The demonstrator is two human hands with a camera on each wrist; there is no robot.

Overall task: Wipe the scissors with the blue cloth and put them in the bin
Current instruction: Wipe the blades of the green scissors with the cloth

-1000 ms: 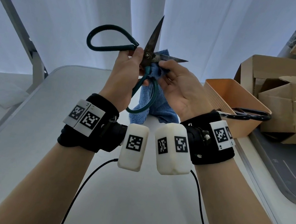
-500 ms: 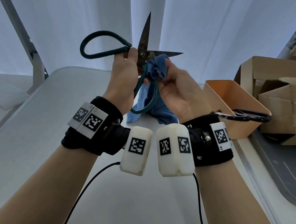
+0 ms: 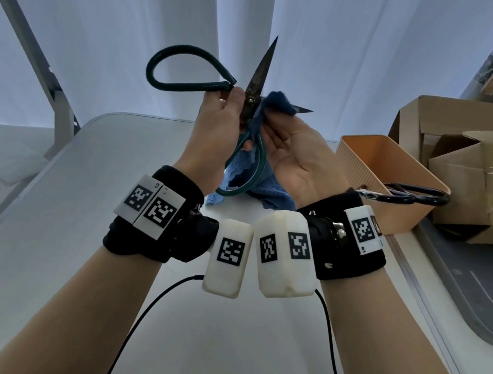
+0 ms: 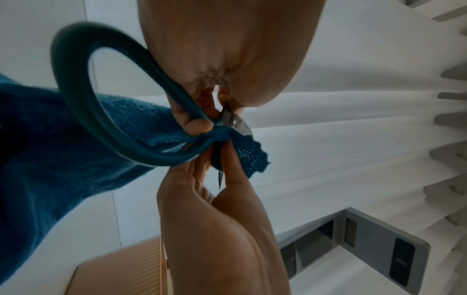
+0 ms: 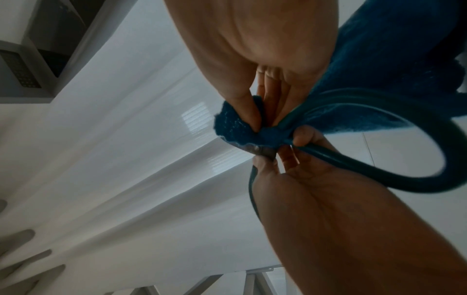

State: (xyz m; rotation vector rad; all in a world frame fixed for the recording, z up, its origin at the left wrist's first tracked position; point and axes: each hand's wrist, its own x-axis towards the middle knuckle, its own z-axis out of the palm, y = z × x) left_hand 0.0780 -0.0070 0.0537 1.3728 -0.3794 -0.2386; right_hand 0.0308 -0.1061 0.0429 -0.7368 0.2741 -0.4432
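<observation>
- Nearest you, both wrists carry black bands with white marker blocks (image 3: 228, 254), and two black cables (image 3: 153, 307) trail over the white tabletop (image 3: 73, 225).
- Against half a second ago, the upright blade has tipped from near vertical to lean right, and the blue cloth (image 3: 278, 103) now covers more of the sideways blade, so only its tip shows.
- Your left hand (image 3: 216, 124) keeps its grip pinched on the scissors (image 3: 254, 92) at the pivot, thumb and fingers pressed together just where the upper handle loop meets the blades; the scissors stand spread wide, held up above the tabletop.
- In the left wrist view your left fingers (image 4: 197, 123) curl against the lower teal loop, and the cloth (image 4: 63, 139) hangs through and behind it.
- Your right hand (image 3: 295, 149) pinches the cloth round the sideways blade, thumb (image 5: 247, 107) on one face and fingers on the other.
- Beyond your right wrist, the orange bin (image 3: 379, 165) sits on the tabletop, with a second pair of black-handled scissors (image 3: 414, 192) lying across its near rim.
- Farther right stand torn cardboard boxes (image 3: 472, 163) on a grey tray (image 3: 477, 301); white curtains (image 3: 137, 10) hang behind.
</observation>
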